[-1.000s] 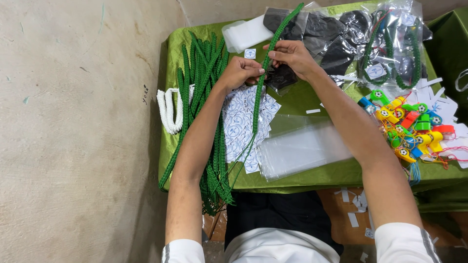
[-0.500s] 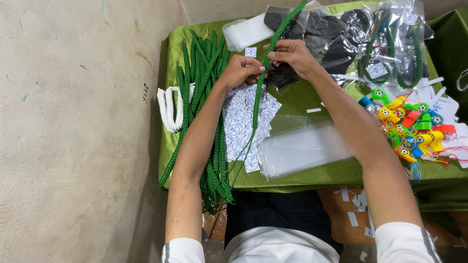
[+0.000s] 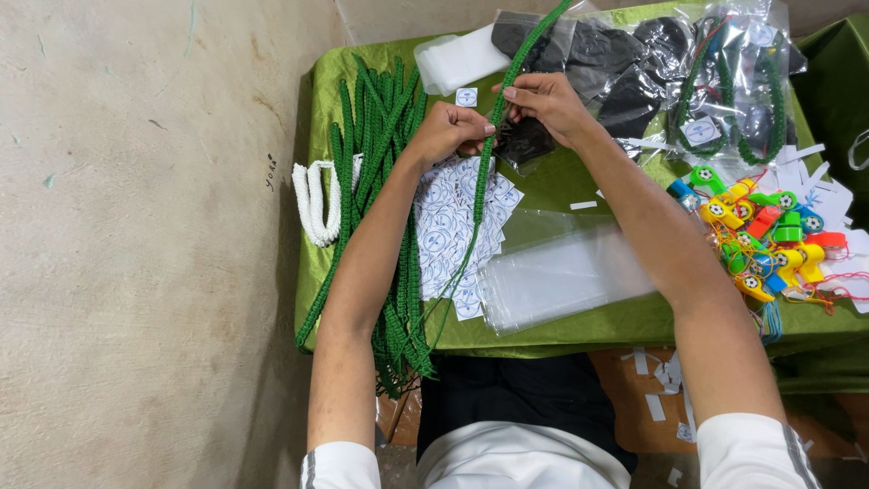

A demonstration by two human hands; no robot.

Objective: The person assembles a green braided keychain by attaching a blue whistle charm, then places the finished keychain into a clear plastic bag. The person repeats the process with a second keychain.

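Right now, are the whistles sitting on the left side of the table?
No, the whistles lie at the table's right edge, beyond the right hand.

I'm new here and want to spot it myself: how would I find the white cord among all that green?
Start at the green-covered table and go to its left edge, beyond the big heap of green braided cords. There lies a small white braided cord bundle, folded into loops. It is the only white cord; every other cord nearby is green, and neither hand touches it.

— What can't you make out?
— The left hand and right hand cover the small dark piece between them.
— Anything cut off?
— The green cord leaves the top edge; the table runs off right.
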